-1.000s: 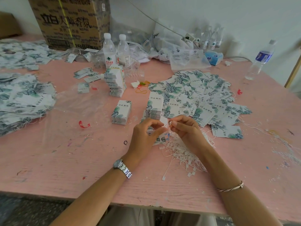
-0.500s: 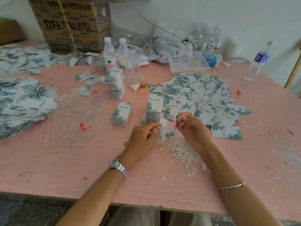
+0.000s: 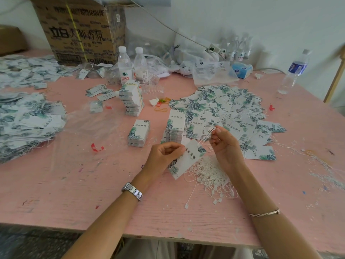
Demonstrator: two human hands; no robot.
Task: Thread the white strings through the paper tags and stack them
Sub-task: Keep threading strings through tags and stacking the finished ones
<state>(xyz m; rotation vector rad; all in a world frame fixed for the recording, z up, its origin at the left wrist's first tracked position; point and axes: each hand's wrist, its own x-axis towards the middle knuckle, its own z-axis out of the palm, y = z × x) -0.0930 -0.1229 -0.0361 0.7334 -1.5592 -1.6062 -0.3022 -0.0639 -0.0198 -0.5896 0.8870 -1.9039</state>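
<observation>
Surface: a pink surface carries everything; the work goes on near its front edge.
String pile: a loose tangle lies just beside the right wrist. The strings look thin, limp and very light, and likely to snag one another. Lifting a single one by its small end piece seems the best way to free it.
Left hand: the left hand has its fingers curled and pinches the upper edge of one paper tag.
Paper tag: the paper tag is held tilted just above the surface, its lower end over the edge of the string pile. It looks like stiff, smooth card, light and easy to crease. The edge near the hole is probably the best hold, as it keeps the hole steady.
Right hand: the right hand is raised beside the tag and pinches a white string between thumb and fingertip.
White string: the white string runs from the tag's top corner up to that pinch. Whether it passes through the hole is too small to tell.
Stacks: neat stacks stand just beyond the hands; the squared cards should sit flat but slide easily.
Loose tags: a wide scatter lies behind the stacks.
Water bottles: two stand further back.
</observation>
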